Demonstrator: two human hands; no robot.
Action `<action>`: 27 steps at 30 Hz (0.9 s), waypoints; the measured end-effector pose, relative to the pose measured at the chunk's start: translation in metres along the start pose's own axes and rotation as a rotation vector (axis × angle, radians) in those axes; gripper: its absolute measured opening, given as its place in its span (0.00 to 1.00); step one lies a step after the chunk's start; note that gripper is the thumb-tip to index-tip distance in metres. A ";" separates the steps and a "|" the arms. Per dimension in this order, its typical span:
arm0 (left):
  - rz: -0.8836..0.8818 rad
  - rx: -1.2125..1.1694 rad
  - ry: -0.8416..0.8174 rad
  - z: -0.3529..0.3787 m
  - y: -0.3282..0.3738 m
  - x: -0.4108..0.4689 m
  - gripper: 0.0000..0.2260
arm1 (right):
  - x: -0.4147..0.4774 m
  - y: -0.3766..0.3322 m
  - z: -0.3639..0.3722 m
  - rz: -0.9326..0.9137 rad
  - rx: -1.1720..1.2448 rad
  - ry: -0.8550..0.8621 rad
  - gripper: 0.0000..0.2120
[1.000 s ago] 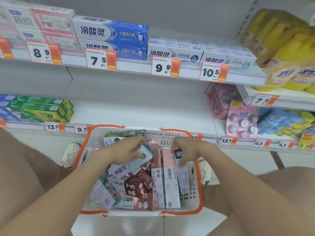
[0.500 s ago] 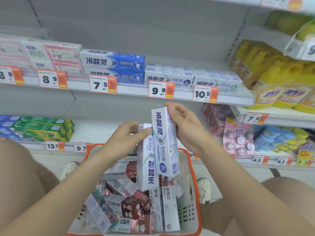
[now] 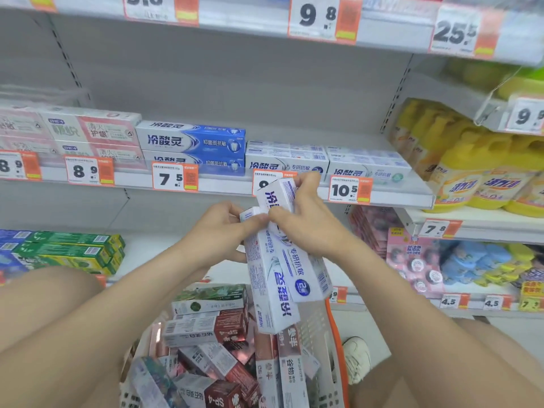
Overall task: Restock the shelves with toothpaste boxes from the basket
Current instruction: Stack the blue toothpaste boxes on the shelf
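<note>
Starting at the far left, green toothpaste boxes (image 3: 73,251) are seen stacked flat on the lower shelf (image 3: 164,248), and above them pink-and-white boxes (image 3: 97,134) are stacked on the middle shelf (image 3: 229,188) behind price tags reading 8.9. Just to their right, two blue boxes (image 3: 194,142) are laid one on the other above a 7.5 tag (image 3: 173,178).

Nearer the centre, the left hand (image 3: 219,231) is closed on the upper end of a white toothpaste box (image 3: 272,290), which is held nearly upright, its lower end hanging over the basket (image 3: 332,328). The basket, white with an orange rim, is filled with loosely piled boxes (image 3: 217,343) in red, silver and white, lying at mixed angles.

The right hand (image 3: 306,222) is wrapped around a second white box (image 3: 297,269), with the thumb across its front and the fingers behind its top end; this box is tilted and is pressed against the first, partly in front of it. Both grips are thus occupied, each by one box, and the pair is held in front of the middle shelf's edge, partly covering a price tag there. How far the left fingers reach behind the box cannot quite be made out.

Behind the hands, matching white boxes (image 3: 287,160) are laid flat on the middle shelf, with a further row (image 3: 368,166) beside them over a 10.5 tag (image 3: 348,189). At the far right, yellow bottles (image 3: 471,172) are ranged on an adjoining shelf, and pink packets (image 3: 412,266) and blue items (image 3: 471,260) are set below them.
</note>
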State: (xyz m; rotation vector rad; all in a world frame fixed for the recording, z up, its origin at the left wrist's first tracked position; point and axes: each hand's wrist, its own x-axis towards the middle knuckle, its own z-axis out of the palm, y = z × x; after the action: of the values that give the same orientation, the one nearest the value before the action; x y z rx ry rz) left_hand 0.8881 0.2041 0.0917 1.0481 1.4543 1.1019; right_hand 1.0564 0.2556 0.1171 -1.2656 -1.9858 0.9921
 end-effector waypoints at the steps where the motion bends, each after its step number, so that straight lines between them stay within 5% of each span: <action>1: 0.018 -0.008 0.016 -0.002 0.004 0.005 0.17 | 0.008 -0.002 -0.007 -0.024 -0.010 0.025 0.20; 5: 0.108 0.013 0.109 -0.013 0.018 0.033 0.15 | 0.039 -0.010 -0.034 -0.237 -0.059 0.303 0.21; 11: 0.121 0.060 0.170 -0.017 0.003 0.060 0.15 | 0.107 -0.011 -0.045 -0.398 -0.819 0.498 0.28; 16: 0.093 0.067 0.175 -0.014 0.003 0.078 0.14 | 0.157 -0.007 -0.037 -0.432 -1.027 0.353 0.28; 27: 0.078 -0.078 0.140 -0.012 0.011 0.073 0.13 | 0.186 0.000 -0.024 -0.377 -1.043 0.073 0.28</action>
State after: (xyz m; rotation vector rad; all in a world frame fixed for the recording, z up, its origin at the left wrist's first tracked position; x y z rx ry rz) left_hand 0.8671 0.2755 0.0892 0.9963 1.4780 1.2993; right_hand 1.0034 0.4338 0.1448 -1.2562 -2.6284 -0.3564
